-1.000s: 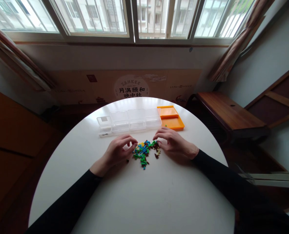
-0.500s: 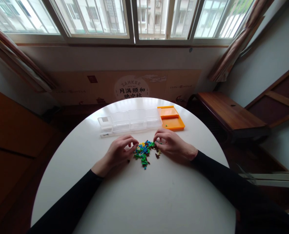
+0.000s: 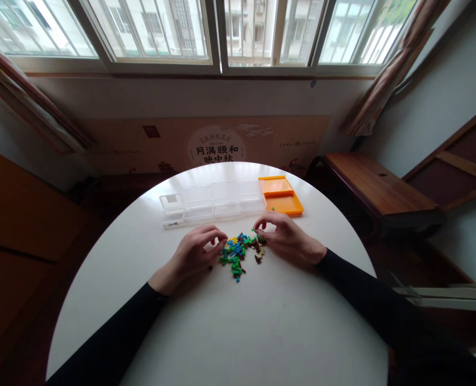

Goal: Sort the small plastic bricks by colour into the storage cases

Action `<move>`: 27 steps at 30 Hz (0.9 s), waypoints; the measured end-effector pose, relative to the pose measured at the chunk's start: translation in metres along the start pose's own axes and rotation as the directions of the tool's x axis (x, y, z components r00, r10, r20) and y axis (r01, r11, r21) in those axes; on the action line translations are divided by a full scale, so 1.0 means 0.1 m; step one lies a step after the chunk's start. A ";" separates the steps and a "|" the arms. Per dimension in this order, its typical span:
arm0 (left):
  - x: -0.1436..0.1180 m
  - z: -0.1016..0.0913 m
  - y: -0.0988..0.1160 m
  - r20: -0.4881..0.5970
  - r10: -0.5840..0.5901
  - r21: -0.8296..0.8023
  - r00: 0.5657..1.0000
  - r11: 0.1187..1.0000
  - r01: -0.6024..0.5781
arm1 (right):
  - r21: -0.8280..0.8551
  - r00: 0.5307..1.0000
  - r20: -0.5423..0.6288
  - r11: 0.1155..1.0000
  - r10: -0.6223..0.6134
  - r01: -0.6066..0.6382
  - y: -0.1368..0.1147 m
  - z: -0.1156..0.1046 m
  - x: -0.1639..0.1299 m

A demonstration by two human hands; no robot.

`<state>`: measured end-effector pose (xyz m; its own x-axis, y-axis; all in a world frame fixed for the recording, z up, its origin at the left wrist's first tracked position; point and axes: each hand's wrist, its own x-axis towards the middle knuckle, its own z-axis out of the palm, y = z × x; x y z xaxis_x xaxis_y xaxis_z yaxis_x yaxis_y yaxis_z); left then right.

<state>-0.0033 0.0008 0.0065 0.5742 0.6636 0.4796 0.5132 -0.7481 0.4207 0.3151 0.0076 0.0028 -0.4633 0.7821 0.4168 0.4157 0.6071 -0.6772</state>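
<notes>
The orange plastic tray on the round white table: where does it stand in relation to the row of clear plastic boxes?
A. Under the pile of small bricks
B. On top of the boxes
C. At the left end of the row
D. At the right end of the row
D: the orange plastic tray sits directly at the right end of the row of clear plastic boxes, on the round white table.

Wide window [image 3: 222,27], bright daylight; curtains [image 3: 386,69]; wooden bench [image 3: 374,185].

Clear boxes [image 3: 213,202], orange tray [image 3: 283,199] block far side; near table [image 3: 238,321] open.
</notes>
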 end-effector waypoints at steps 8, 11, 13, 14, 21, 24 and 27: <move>0.01 0.00 0.02 -0.007 0.012 -0.003 1.000 1.000 -0.012 | -0.263 0.939 -0.343 0.957 0.030 -0.126 0.39 -0.28 0.03; 0.01 -0.01 0.02 -0.002 0.019 -0.003 1.000 1.000 -0.019 | -0.298 0.900 -0.426 0.926 0.089 -0.232 0.55 -0.36 0.02; 0.02 -0.01 0.01 0.000 0.030 -0.001 1.000 1.000 -0.030 | -0.310 0.888 -0.447 0.911 0.113 -0.272 0.62 -0.37 0.02; 0.02 -0.01 0.01 0.000 0.035 0.000 0.999 0.999 -0.035 | -0.317 0.886 -0.448 0.907 0.116 -0.278 0.64 -0.36 0.01; 0.01 0.00 -0.02 0.003 0.053 0.008 0.999 0.999 -0.053 | -0.318 0.945 -0.328 0.942 -0.003 -0.107 0.45 -0.33 0.02; 0.00 0.00 -0.02 0.021 0.051 0.013 0.998 0.999 -0.051 | -0.237 0.989 -0.105 0.969 -0.100 0.073 0.23 -0.33 0.00; 0.00 0.00 -0.02 0.033 0.046 0.021 0.998 0.999 -0.047 | -0.139 0.985 0.091 0.978 -0.144 0.156 0.06 -0.32 -0.02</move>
<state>-0.0041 0.0020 0.0061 0.6180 0.6282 0.4727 0.4989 -0.7781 0.3817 0.3433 0.0137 0.0170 -0.5876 0.6706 0.4528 0.4432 0.7350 -0.5132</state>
